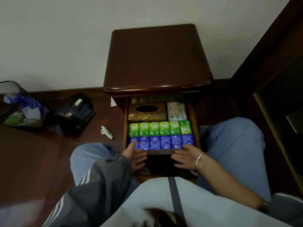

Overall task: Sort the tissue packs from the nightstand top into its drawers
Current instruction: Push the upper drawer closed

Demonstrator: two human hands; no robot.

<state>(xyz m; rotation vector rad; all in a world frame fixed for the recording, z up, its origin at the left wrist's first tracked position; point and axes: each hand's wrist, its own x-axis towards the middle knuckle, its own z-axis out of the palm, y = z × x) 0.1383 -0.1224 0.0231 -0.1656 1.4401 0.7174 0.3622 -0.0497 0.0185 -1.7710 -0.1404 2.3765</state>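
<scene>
A mesh wastebasket (pixel 9 104), dark bag (pixel 74 112) and white controller (pixel 106 132) on the floor.

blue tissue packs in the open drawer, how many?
6. The blue tissue packs stand side by side in one row along the front of the drawer, just ahead of the green packs. Left hand covers part of the leftmost; more could lie beneath.

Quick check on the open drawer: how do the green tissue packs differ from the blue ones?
The green tissue packs form the middle row, just behind the blue tissue packs, which line the drawer's front edge. Both hands, left hand and right hand, have fingertips on the blue row; the green row is untouched. Both rows hold six same-sized packs, side by side.
</scene>
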